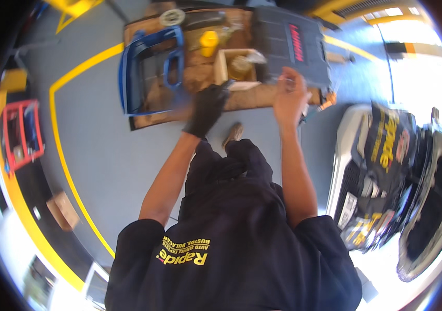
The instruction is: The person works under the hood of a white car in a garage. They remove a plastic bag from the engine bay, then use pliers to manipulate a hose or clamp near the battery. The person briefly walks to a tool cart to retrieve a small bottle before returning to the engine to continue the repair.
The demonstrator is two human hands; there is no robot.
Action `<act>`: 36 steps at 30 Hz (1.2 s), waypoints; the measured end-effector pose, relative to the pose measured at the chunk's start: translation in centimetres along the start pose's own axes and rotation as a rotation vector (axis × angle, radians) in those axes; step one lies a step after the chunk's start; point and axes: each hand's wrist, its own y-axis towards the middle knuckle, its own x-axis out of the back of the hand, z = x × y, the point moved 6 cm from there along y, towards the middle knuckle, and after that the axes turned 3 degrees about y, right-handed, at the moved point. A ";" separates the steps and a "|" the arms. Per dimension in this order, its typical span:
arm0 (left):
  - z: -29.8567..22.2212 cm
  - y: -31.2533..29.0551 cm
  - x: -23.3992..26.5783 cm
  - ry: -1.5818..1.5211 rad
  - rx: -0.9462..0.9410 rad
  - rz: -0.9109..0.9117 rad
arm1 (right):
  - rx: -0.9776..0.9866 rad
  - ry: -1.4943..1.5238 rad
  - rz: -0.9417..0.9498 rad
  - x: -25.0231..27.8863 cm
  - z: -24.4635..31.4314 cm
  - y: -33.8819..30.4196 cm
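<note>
My left hand (207,110), in a black glove, is at the near edge of the work table, beside the near left corner of a small wooden box (222,70). Motion smears its fingers, so whether it holds anything does not show. My bare right hand (290,98) is raised at the near edge of a dark grey hard case (278,44), its fingers loosely bent and apart with nothing visible in them. Inside the wooden box sits a round amber item (240,66), too blurred to name. A blue open-topped plastic carrier (123,78) with a loop handle stands left of my left hand.
The table top (197,72) is brown and worn. Behind the box stands a yellow bottle (209,43), and a pale round disc (172,17) lies farther back. An orange-handled tool (328,100) projects at the right edge. A car with dark covers (387,140) stands at right.
</note>
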 end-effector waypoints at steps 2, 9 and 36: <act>0.1 -1.2 0.2 0.094 0.030 0.022 | 0.031 -0.043 -0.019 2.4 -1.6 -3.8; -9.1 -1.7 -0.6 -0.314 -0.017 -0.174 | -0.162 -0.181 -0.025 15.1 -10.3 -22.6; -98.1 -55.3 -49.1 -0.999 -0.495 0.897 | -1.289 -0.094 -1.559 86.3 -38.1 -109.5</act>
